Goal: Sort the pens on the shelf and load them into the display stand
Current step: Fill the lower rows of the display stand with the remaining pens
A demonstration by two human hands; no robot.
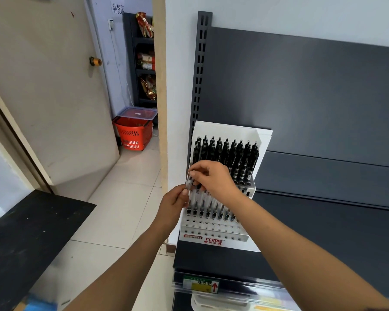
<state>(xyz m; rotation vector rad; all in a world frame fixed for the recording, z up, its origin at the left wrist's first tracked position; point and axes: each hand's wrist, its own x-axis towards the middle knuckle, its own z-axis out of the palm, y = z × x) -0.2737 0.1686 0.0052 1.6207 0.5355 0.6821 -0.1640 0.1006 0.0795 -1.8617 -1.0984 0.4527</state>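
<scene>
Left hand (174, 204), right hand (213, 178), both pinching clear pen (189, 184) — before display stand (225, 241)

Pens (227, 153) in display stand (225, 240) on shelf (211, 259)

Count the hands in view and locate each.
2. The left hand holds a clear pen by the display stand; the right hand pinches that pen from above.

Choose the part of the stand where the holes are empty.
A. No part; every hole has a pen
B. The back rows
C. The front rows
C: the front rows of the stand show bare holes, while black pens fill the back.
</scene>
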